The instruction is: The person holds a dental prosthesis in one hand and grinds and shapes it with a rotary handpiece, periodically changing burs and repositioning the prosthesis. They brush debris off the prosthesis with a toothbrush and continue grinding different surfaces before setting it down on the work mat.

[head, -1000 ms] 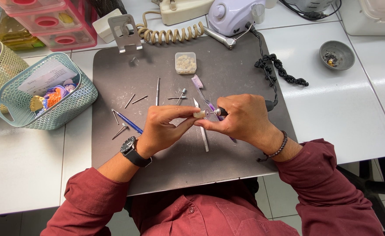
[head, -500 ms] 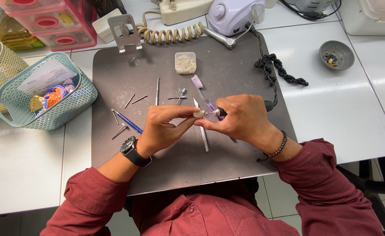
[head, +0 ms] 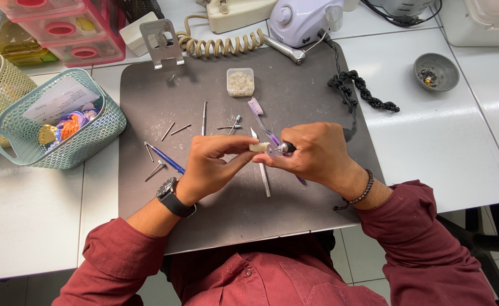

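So the small pale piece [head: 259, 147] sits pinched between the left hand [head: 215, 167] thumb and fingertips, held up over the middle of the dark mat [head: 295, 73], a bit nearer the person than the loose tools. The right hand [head: 317, 156] has its grip closed around a slim rotary handpiece [head: 283, 148], tip right against the piece's right end. Compared with a second ago, basically nothing has moved: same pinch, same tool angle, both hands parked in the same spot. To me that reads as steady fine grinding or trimming on one spot, not a reposition.

Just beyond the hands lie a purple toothbrush [head: 259, 113], a thin metal instrument [head: 204, 118] and a few scattered burs [head: 173, 130]; a blue-handled tool [head: 164, 158] lies left of the left hand. Farther off is a small clear box [head: 240, 82] of pale bits. A teal basket [head: 57, 122] stands on the worktop [head: 465, 130] to the left, a little grey dish [head: 436, 71] far right.
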Action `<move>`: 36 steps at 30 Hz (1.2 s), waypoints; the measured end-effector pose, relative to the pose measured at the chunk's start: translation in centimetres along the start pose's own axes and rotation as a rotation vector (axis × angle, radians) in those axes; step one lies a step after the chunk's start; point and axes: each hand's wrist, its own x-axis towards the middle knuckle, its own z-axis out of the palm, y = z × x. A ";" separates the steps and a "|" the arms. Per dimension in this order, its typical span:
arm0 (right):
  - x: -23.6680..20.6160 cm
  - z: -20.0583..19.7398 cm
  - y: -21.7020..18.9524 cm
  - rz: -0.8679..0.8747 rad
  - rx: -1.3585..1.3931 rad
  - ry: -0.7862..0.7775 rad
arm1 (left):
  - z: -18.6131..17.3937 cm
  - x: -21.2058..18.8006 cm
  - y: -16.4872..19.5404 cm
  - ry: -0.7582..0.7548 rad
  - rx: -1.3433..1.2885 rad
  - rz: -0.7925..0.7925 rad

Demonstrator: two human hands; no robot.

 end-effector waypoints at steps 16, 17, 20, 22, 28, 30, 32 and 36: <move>0.3 -0.6 0.7 -0.284 0.384 0.219 | -0.2 -0.1 -0.8 -0.076 -0.689 -0.320; 0.3 -0.5 0.7 -0.293 0.386 0.222 | -0.2 -0.1 -0.8 -0.079 -0.690 -0.326; 0.3 -0.4 0.8 -0.306 0.396 0.226 | -0.2 -0.1 -0.8 -0.090 -0.680 -0.308; 0.2 -0.4 0.9 -0.297 0.408 0.217 | -0.3 -0.1 -0.7 -0.092 -0.658 -0.308; 0.1 -0.3 0.9 -0.277 0.391 0.223 | -0.3 0.0 -0.7 -0.092 -0.641 -0.288; 0.1 -0.3 0.9 -0.283 0.393 0.229 | -0.3 -0.1 -0.8 -0.092 -0.640 -0.270; 0.1 -0.2 0.8 -0.284 0.398 0.226 | -0.4 -0.3 -0.9 -0.090 -0.681 -0.303; 0.2 0.0 0.8 -0.292 0.414 0.202 | -0.6 -0.3 -1.2 -0.124 -0.779 -0.418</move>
